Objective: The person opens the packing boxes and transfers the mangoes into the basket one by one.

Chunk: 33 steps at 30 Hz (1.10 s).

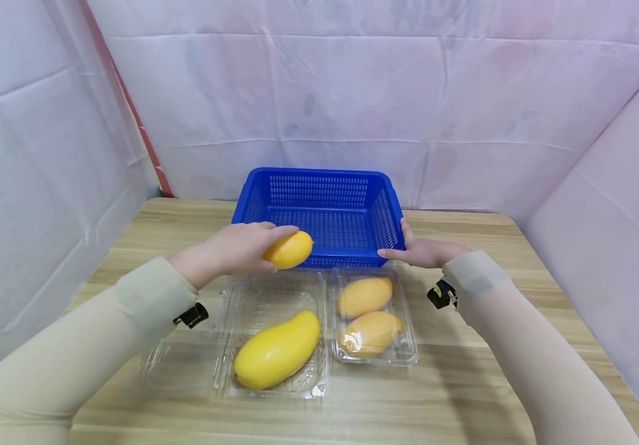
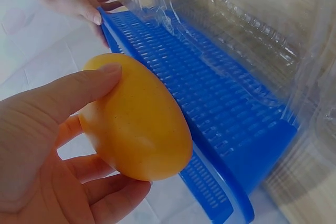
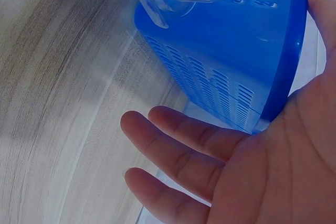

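Between thumb and fingers, my left hand [image 1: 241, 248] holds a small orange-yellow mango [image 1: 289, 250] over the front rim of a blue plastic basket [image 1: 319, 254]. The left wrist view shows the mango's smooth side [image 2: 139, 124], with the thumb on top of it. At the basket's front right corner is my right hand [image 1: 427, 250]. Its thumb lies at the front rim, and its other fingers [image 3: 178, 166] extend loosely beside the side wall. A larger yellow mango [image 1: 277, 351] lies in an opened clear clamshell box [image 1: 315, 389] in front of the basket.
Right of the opened box, a closed clear box [image 1: 405, 356] contains two orange mangoes [image 1: 372, 334]. The opened box's lid [image 1: 183, 364] lies flat to the left on the wooden table [image 1: 481, 395]. White cloth [image 1: 353, 93] hangs behind and at both sides.
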### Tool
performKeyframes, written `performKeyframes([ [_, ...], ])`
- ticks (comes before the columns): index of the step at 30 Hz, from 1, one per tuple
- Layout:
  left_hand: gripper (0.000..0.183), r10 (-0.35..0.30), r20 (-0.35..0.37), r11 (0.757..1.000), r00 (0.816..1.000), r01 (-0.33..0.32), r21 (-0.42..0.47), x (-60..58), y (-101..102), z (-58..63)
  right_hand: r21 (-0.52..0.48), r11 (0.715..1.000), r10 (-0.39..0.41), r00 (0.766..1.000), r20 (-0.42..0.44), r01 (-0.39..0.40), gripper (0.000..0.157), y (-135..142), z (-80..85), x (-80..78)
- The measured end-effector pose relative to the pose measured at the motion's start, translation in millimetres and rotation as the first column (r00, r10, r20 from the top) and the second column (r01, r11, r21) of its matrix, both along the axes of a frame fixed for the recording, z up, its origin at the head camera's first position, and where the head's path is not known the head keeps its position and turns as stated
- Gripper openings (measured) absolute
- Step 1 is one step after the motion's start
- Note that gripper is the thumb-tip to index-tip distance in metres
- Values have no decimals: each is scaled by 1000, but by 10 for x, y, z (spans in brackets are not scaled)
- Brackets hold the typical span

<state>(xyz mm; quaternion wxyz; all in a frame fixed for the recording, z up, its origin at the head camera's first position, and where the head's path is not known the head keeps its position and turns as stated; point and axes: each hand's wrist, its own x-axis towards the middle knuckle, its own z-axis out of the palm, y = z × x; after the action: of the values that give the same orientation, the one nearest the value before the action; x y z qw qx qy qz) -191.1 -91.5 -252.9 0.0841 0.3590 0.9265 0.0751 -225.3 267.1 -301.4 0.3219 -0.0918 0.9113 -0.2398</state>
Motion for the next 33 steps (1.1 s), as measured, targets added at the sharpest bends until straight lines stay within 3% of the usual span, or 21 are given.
performKeyframes([
  [23,70,32,-5,999,999,-32,-26,-110,-35,23,4,1000,1,1000,4,-1,111,3,-21,-8],
  [33,70,42,7,999,999,-42,-31,-181,-31,31,1,1000,0,1000,17,0,102,7,-8,-16],
])
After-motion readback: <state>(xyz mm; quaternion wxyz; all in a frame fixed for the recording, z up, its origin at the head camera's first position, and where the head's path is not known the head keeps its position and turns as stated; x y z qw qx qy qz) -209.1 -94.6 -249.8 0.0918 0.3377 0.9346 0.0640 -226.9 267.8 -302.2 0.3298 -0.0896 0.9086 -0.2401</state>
